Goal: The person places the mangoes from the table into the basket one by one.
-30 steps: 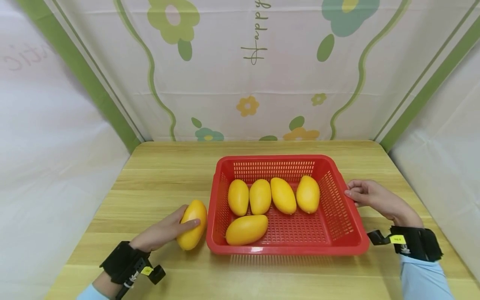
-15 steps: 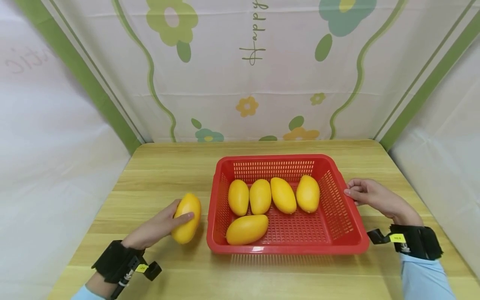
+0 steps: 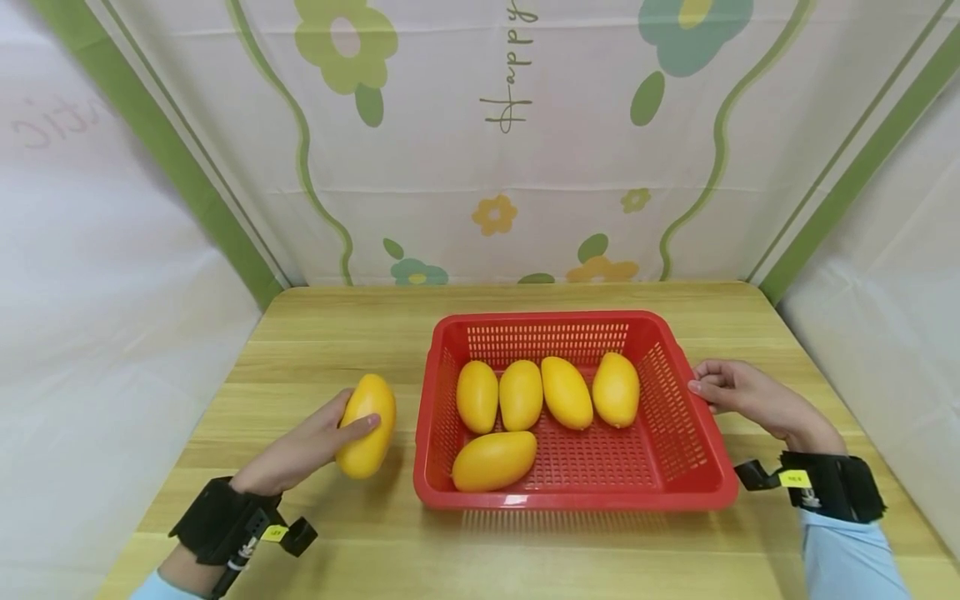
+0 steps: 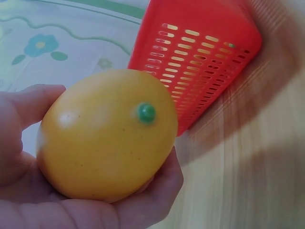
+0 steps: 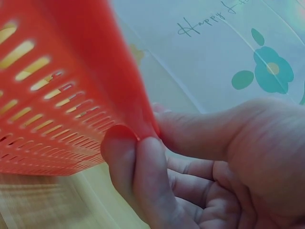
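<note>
My left hand (image 3: 311, 442) grips a yellow mango (image 3: 367, 427) to the left of the red basket (image 3: 577, 501), thumb across its top. In the left wrist view the mango (image 4: 107, 138) shows a green stem nub, with fingers curled beneath it. My right hand (image 3: 738, 392) pinches the basket's right rim; in the right wrist view the thumb (image 5: 200, 136) lies on one side of the rim and curled fingertips on the other. Inside the basket, several mangoes stand in a row along the back, and one mango (image 3: 493, 461) lies sideways at the front left.
The basket stands on a light wood table (image 3: 322, 333). A white cloth wall with printed flowers (image 3: 420, 150) rises behind the table's back edge, and white cloth sides (image 3: 112, 275) flank it. Both wrists wear black camera straps (image 3: 832, 486).
My left hand has moved left and slightly away from me with the mango, widening its distance from the basket. The right hand and the basket stay in place.
</note>
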Demonstrator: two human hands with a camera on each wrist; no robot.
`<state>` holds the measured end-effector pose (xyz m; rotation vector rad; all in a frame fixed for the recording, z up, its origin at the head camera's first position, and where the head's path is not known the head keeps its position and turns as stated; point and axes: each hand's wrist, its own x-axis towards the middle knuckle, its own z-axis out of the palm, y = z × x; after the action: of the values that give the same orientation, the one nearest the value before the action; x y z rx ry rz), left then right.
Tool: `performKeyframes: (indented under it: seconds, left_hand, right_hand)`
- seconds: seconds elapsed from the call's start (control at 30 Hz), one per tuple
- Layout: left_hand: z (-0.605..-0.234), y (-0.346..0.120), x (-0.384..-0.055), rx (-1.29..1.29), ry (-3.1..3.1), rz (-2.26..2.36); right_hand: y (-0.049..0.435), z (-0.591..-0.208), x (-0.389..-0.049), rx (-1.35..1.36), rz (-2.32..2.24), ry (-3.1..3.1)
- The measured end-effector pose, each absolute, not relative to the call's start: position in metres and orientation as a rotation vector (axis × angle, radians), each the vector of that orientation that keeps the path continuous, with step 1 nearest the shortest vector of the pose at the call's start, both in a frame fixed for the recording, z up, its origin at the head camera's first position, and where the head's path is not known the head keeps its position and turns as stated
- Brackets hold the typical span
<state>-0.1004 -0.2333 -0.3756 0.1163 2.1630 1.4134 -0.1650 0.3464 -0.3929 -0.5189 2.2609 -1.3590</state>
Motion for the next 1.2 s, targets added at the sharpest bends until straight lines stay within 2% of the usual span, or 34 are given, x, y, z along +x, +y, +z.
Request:
performKeyframes:
  seconds: [1.2]
  left_hand:
    - [-0.348, -0.200, -0.121, 0.294, 2.155, 1.374]
  right_hand:
    - [0.350, -0.396, -0.166, -0.548, -1.374, 2.228]
